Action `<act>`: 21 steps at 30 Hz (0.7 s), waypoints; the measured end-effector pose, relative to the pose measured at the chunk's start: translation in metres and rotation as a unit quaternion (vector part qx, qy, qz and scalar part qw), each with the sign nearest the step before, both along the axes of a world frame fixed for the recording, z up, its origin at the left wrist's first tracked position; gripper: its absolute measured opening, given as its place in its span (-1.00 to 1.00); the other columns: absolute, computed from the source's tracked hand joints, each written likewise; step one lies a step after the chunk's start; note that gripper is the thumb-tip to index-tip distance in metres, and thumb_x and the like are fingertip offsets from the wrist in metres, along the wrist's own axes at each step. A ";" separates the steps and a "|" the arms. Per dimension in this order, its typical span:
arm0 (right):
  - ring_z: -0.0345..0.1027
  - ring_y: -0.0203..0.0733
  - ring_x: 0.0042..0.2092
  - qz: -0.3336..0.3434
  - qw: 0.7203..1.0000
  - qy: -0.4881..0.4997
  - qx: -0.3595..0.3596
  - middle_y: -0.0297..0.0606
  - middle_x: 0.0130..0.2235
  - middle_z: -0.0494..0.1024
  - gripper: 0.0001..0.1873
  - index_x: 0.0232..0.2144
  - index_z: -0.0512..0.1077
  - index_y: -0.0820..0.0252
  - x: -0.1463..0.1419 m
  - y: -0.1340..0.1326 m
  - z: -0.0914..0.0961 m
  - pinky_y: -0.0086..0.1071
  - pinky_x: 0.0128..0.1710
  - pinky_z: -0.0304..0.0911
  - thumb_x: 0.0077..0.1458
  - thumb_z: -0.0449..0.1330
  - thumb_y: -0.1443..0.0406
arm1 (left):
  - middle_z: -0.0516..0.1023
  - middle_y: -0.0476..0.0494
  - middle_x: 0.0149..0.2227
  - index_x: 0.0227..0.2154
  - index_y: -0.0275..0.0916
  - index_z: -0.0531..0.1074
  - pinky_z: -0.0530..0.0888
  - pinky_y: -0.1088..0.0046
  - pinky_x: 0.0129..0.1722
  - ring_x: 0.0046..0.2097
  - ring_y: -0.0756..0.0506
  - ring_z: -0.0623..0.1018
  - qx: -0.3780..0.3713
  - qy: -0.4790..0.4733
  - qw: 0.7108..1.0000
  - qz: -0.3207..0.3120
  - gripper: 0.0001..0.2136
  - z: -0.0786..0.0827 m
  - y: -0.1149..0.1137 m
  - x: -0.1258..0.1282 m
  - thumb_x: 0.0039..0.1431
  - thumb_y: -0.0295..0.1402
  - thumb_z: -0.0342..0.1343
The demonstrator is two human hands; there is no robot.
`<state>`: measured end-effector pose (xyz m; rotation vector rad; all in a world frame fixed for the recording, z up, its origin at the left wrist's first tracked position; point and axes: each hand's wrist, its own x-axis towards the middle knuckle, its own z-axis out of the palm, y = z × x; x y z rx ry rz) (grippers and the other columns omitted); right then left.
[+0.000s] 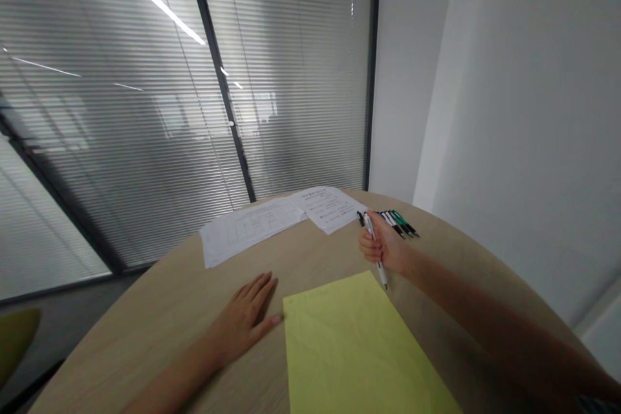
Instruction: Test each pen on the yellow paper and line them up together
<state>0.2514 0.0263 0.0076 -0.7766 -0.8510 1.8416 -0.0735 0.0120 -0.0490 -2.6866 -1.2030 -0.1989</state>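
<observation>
One plastic-looking pen [381, 270] in right hand [381, 242]; left hand [245, 318] flat

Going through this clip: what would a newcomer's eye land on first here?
The large yellow sheet stands out first, lying at the near side of the round wooden table, between the hands. Just beyond it, the right hand grips a white pen beside a row of dark and green pens, while the left hand rests flat on the tabletop. Printed white papers lie further across.
</observation>
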 end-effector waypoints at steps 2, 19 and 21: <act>-0.27 -0.45 -0.80 0.022 0.999 0.027 -0.001 -0.49 -0.86 -0.09 -0.40 -0.86 0.03 0.18 0.004 0.000 0.001 -0.54 -0.84 -0.27 0.05 -0.29 -0.01 | 0.14 -0.35 0.12 0.08 -0.36 0.11 0.22 0.21 0.02 0.11 -0.21 0.19 0.003 0.002 1.000 0.000 -0.43 0.000 -0.001 0.001 0.13 -0.04 -0.21; -0.33 -0.44 -0.77 0.058 0.997 0.053 0.005 -0.50 -0.83 -0.12 -0.38 -0.84 0.02 0.17 0.009 -0.001 0.003 -0.54 -0.82 -0.27 0.02 -0.34 -0.08 | 0.14 -0.36 0.12 0.07 -0.40 0.13 0.20 0.21 0.03 0.11 -0.22 0.19 -0.011 0.007 1.000 0.011 -0.42 0.003 -0.002 0.004 0.12 -0.04 -0.22; -0.30 -0.45 -0.77 0.061 0.997 0.038 0.011 -0.50 -0.83 -0.09 -0.36 -0.80 0.07 0.18 0.009 -0.001 0.003 -0.54 -0.81 -0.26 0.01 -0.38 -0.10 | 0.14 -0.37 0.11 0.07 -0.41 0.14 0.20 0.21 0.03 0.11 -0.23 0.19 -0.013 0.004 1.000 0.009 -0.41 0.004 -0.003 0.004 0.12 -0.04 -0.21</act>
